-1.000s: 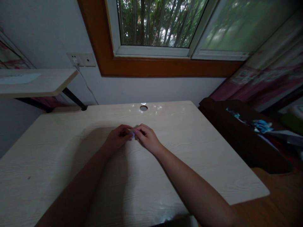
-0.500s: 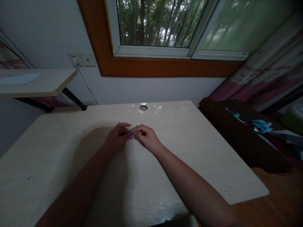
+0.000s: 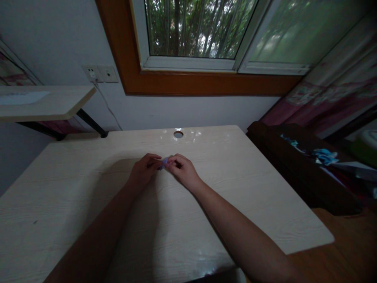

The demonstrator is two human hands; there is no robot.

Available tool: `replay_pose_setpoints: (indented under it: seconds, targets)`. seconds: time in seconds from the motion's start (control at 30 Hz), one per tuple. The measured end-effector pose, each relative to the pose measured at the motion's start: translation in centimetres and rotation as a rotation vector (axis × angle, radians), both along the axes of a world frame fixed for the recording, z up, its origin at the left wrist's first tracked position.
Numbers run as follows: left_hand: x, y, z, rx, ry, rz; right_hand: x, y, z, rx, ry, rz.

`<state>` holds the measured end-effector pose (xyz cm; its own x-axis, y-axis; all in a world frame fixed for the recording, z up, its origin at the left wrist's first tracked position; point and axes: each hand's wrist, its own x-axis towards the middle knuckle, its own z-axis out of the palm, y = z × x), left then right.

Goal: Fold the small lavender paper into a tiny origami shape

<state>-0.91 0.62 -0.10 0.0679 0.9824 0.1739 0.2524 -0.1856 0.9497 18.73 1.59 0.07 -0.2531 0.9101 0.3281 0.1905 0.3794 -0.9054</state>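
Note:
My left hand (image 3: 143,171) and my right hand (image 3: 184,171) meet over the middle of a pale wooden desk (image 3: 88,196). Between their fingertips sits a small light-purple piece (image 3: 164,162), perhaps folded paper; it is too small and dim to name for sure. Both hands have their fingers curled and pinched on it, one from each side. Most of the piece is hidden by the fingers. Both forearms reach in from the bottom edge of the view.
A round cable hole (image 3: 178,134) lies at the desk's far edge. A raised shelf (image 3: 44,103) stands at the left, below wall sockets (image 3: 100,73). A window (image 3: 194,31) is above. Dark furniture with cloth (image 3: 309,165) borders the desk's right side.
The hands have stayed in the same spot; the fingers have shifted a little, and the purple piece now shows slightly higher between the fingertips.

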Motion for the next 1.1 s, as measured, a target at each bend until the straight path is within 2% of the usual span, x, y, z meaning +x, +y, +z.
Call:
replay_pose_setpoints:
  seconds: [0.13,0.33,0.47,0.67,0.87,1.1]
  targets:
    - [0.1,-0.1,0.6,0.029,0.080,-0.004,0.1,-0.2,0.5,0.021,-0.004,-0.012]
    - [-0.1,0.3,0.8,0.237,0.113,0.020,0.1,-0.4,1.1,0.047,0.015,-0.002]
    - [-0.3,0.2,0.8,0.213,0.156,0.024,0.1,-0.3,0.8,0.088,0.003,-0.008]
    - [-0.1,0.0,1.2,0.163,0.119,0.004,0.1,-0.4,1.0,0.089,0.018,-0.032]
    - [-0.1,-0.1,0.8,0.113,0.090,-0.014,0.2,-0.4,1.0,0.114,-0.001,-0.037]
    - [0.0,-0.1,0.7,0.141,0.146,-0.017,0.2,-0.4,0.6,0.159,-0.027,-0.037]
